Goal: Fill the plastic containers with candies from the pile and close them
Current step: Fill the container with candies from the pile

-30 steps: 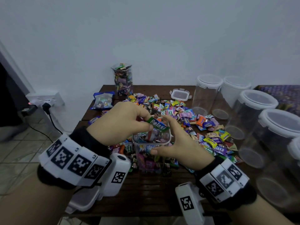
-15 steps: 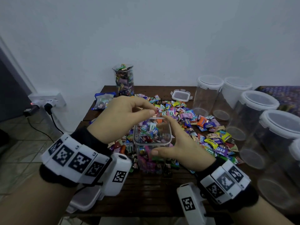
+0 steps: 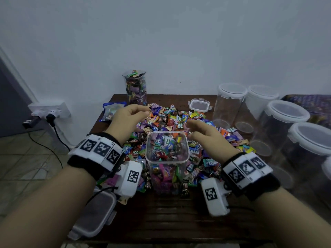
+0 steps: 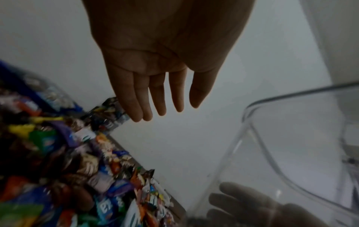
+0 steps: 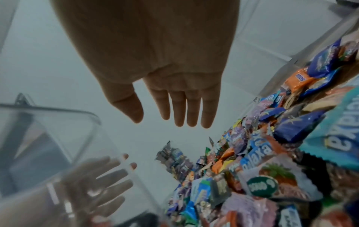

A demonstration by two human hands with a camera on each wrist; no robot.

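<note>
- A square clear container (image 3: 167,158) stands open near the front of the dark wooden worktop (image 3: 170,217), packed with wrapped candies almost to its rim.
- The candy pile (image 3: 179,120) spreads across the worktop behind and on both sides of that container.
- The left hand (image 3: 128,119) hovers over the left part of the pile, beyond and to the left of the container; in the left wrist view its fingers (image 4: 155,98) are straight and together, and it holds nothing.
- The right hand (image 3: 206,134) hovers just right of the container's far corner, above the pile; the right wrist view shows its fingers (image 5: 186,110) extended, thumb slightly apart, with nothing in it.
- Neither hand touches the container.
- A square lid (image 3: 93,217) lies at the front left edge of the worktop, partly under the left wrist.
- A smaller clip lid (image 3: 199,105) lies at the back of the worktop, beyond the pile.
- A tall filled jar (image 3: 135,87) of candies stands open at the back against the wall, with a blue candy bag (image 3: 112,111) lying to its left.
- Empty round containers (image 3: 230,102) with white lids stand in a row along the right side.
- A wall socket (image 3: 48,109) with plugs sits low on the wall at left.
</note>
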